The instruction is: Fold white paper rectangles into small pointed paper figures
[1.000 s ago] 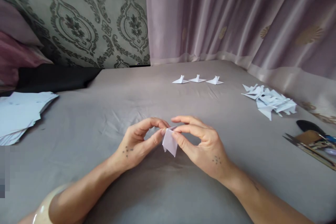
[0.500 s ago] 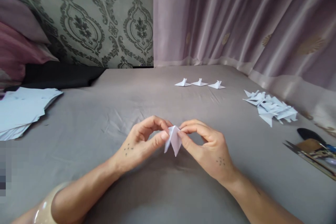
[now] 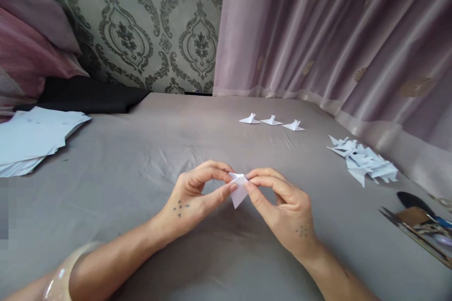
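Note:
A small piece of folded white paper [image 3: 239,193] is held up between my two hands, its pointed end hanging down. My left hand [image 3: 197,193] pinches its left side between thumb and fingers. On the opposite side, my right hand [image 3: 284,202] grips the paper the same way. The fingertips partly cover the paper's upper edges. Farther back on the grey cloth stand three small folded paper figures [image 3: 271,121] in a row.
At the right lies a heap of folded white paper pieces [image 3: 367,160]. Nearer to me on that side are scissors [image 3: 406,225] among other small tools. A stack of white paper sheets [image 3: 31,136] rests at the left, before a black cloth [image 3: 92,96].
The folded paper has turned between my fingers: two hanging points showed before, and one broad point shows now. Both hands keep their pinch. The camera view has shifted slightly.

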A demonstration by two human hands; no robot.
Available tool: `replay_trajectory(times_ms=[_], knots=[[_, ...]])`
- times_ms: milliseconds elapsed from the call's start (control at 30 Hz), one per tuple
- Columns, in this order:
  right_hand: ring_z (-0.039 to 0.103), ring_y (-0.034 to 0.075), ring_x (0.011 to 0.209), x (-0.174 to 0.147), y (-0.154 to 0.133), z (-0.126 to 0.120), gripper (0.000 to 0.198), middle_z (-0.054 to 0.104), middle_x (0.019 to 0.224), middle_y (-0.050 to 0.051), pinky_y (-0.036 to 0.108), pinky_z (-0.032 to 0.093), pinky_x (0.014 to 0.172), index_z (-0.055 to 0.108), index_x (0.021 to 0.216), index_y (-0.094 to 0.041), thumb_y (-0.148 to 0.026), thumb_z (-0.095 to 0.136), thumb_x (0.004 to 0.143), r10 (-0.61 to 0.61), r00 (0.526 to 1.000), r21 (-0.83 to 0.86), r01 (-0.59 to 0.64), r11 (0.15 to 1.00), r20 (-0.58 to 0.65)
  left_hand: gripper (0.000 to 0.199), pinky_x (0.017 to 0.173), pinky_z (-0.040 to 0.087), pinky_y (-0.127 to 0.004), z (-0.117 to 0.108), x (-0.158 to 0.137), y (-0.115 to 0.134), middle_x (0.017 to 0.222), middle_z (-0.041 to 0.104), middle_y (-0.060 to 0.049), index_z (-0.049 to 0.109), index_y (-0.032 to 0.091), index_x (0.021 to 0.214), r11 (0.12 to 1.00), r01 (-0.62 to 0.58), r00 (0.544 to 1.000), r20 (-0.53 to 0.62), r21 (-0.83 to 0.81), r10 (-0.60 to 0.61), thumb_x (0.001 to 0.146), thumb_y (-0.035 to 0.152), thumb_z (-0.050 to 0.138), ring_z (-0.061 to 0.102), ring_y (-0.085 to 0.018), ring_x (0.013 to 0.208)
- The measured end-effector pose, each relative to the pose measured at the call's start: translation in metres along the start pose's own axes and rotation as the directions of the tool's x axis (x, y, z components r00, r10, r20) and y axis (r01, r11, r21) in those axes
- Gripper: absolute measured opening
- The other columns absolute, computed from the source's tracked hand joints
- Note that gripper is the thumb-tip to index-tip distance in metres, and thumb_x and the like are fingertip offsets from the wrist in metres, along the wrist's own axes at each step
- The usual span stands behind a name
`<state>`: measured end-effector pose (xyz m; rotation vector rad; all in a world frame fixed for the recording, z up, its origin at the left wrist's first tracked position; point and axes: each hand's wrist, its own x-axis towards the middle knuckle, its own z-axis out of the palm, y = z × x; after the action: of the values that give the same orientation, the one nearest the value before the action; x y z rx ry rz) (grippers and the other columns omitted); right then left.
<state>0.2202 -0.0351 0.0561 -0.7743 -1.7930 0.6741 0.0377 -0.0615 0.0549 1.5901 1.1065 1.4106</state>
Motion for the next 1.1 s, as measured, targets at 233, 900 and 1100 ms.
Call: replay_trajectory(times_ms=[233,900,1100], knots=[[0.065,0.014,0.077,-0.0009,-0.0014,0.0019,0.012,0.067,0.086,0.001,0.028,0.054,0.072,0.065,0.081,-0.022,-0.01,0.065,0.081,0.018,1.0,-0.009,-0.019,1.0,-0.019,0.004,0.087,0.049,-0.029,0.0013,-0.0009,0.004,0.095,0.068,-0.005,0.07,0.018,0.084,0.999,0.046,0.999,0.028,0.01,-0.046,0.081,0.021,0.07,0.063,-0.016,0.089],[0.066,0.014,0.079,0.0007,-0.0015,-0.0026,0.008,0.069,0.084,0.0,0.026,0.053,0.075,0.068,0.073,-0.022,-0.027,0.072,0.079,0.32,0.945,0.107,-0.326,0.939,0.068,0.01,0.075,0.05,-0.022,0.0062,0.0026,0.0025,0.078,0.067,0.0,0.071,0.017,0.065,0.928,0.254,0.962,-0.03,-0.271,-0.272,0.073,0.014,0.076,0.063,-0.011,0.076],[0.066,0.014,0.081,-0.0033,-0.0032,-0.0024,0.007,0.069,0.085,-0.001,0.025,0.053,0.075,0.067,0.075,-0.023,-0.025,0.07,0.08,0.34,0.94,0.096,-0.341,0.935,0.024,0.005,0.072,0.053,-0.022,0.0047,0.0028,-0.0007,0.084,0.071,-0.001,0.072,0.017,0.072,0.877,0.304,0.947,0.016,-0.372,-0.321,0.076,0.015,0.074,0.065,-0.012,0.079]])
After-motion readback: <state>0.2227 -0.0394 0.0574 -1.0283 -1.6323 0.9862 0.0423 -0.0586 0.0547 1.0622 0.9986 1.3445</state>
